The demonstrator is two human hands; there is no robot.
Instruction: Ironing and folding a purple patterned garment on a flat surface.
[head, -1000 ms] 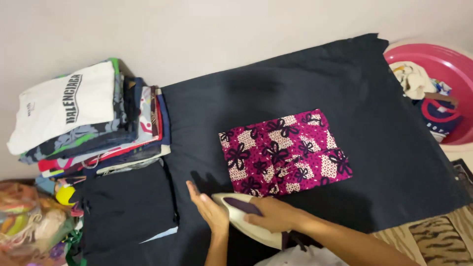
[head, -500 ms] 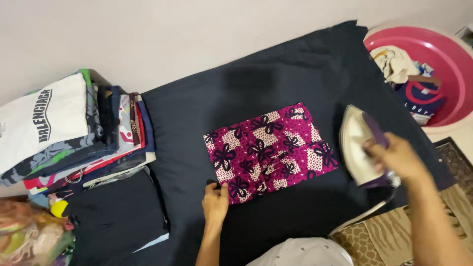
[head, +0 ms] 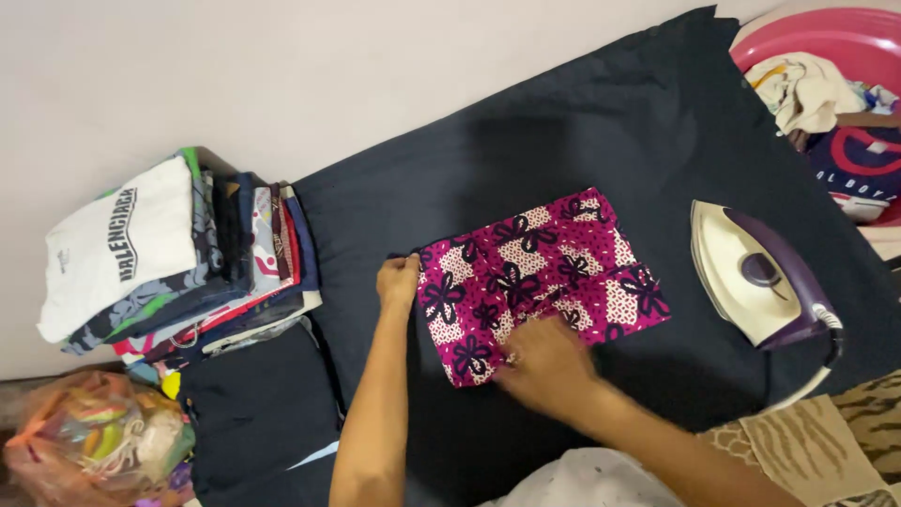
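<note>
A folded magenta cloth with dark flower print (head: 554, 268) lies on a dark navy sheet (head: 563, 141) spread over the floor. My left hand (head: 398, 282) grips the cloth's left edge. My right hand (head: 546, 364) presses down on the cloth's near edge, fingers curled at the fabric. A white and purple iron (head: 758, 278) rests on the sheet to the right of the cloth, with neither hand on it.
A stack of folded clothes (head: 169, 263) sits at the left, a folded dark garment (head: 258, 408) below it, and a plastic bag of colourful items (head: 94, 441) in the corner. A pink basin (head: 826, 47) with laundry stands at the top right. A striped mat (head: 826, 441) lies lower right.
My right hand carried the iron to the right, set it down on the sheet, and came back to the cloth. My left hand moved up to the cloth's left edge.
</note>
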